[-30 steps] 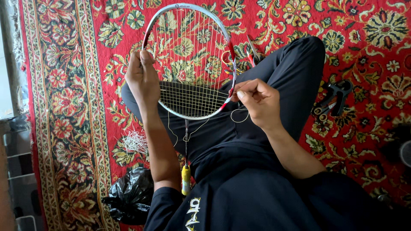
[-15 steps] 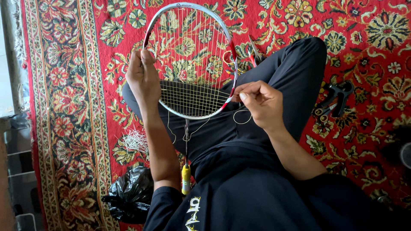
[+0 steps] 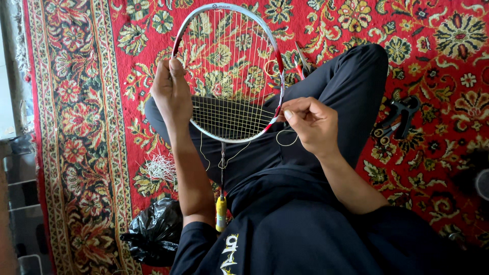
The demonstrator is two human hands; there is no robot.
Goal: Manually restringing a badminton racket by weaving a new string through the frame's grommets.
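Both hands grip racket (image 3: pixel 229 71) | half-strung | string possibly pinched right

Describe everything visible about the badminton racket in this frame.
The silver and red badminton racket lies head-away over the person's lap above the red patterned carpet. Vertical strings fill the oval head; cross strings cover only the lower part. The left hand grips the left rim, and the right hand pinches loose pale string at the right rim. Its yellow-ended handle points toward the body.

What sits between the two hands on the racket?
Head view: between left hand and right hand spans the racket's partly woven string bed, over the dark trousers.
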